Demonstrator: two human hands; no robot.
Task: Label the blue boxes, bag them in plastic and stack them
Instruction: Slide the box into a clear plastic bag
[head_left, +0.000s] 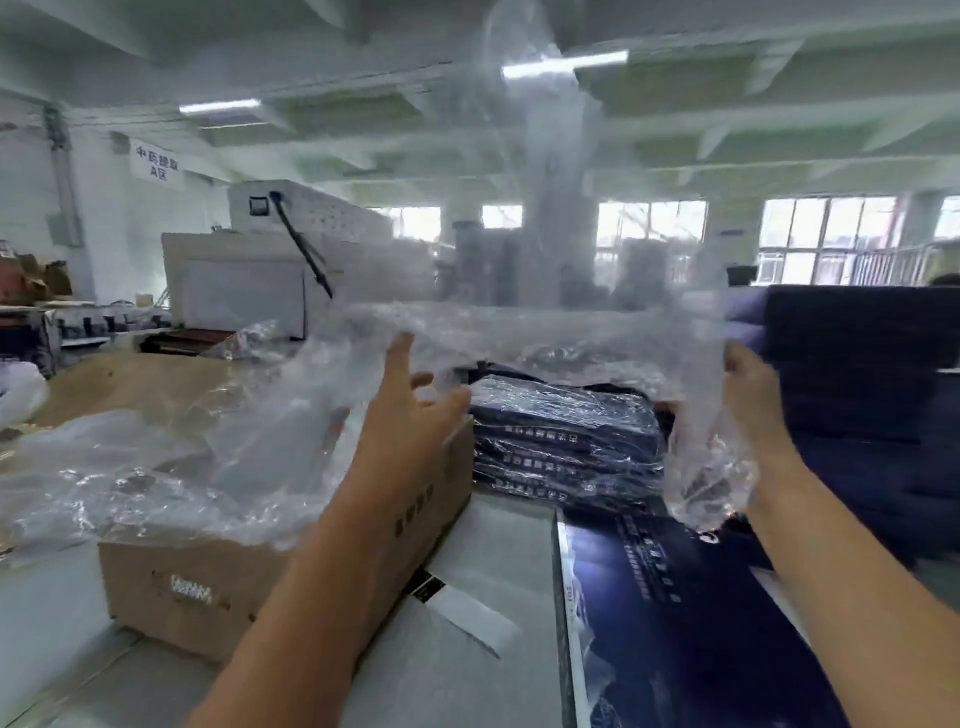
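Observation:
Both hands hold a clear plastic bag (545, 234) raised in the air, billowing up toward the ceiling. My left hand (410, 395) pinches its left edge with the fingers stretched out. My right hand (753, 395) grips the right edge, and bunched plastic hangs below the wrist. A dark blue box (670, 623) lies flat on the table at the lower right, under my right forearm. Behind the bag's lower edge sits a stack of blue boxes wrapped in plastic (566, 441).
A cardboard carton (218, 582) with loose plastic bags (130, 467) heaped on it stands at the left. A white label strip (467, 613) lies on the grey table (457, 675). Unbagged dark blue boxes (857, 389) are piled at the right. A white machine (249, 270) stands behind.

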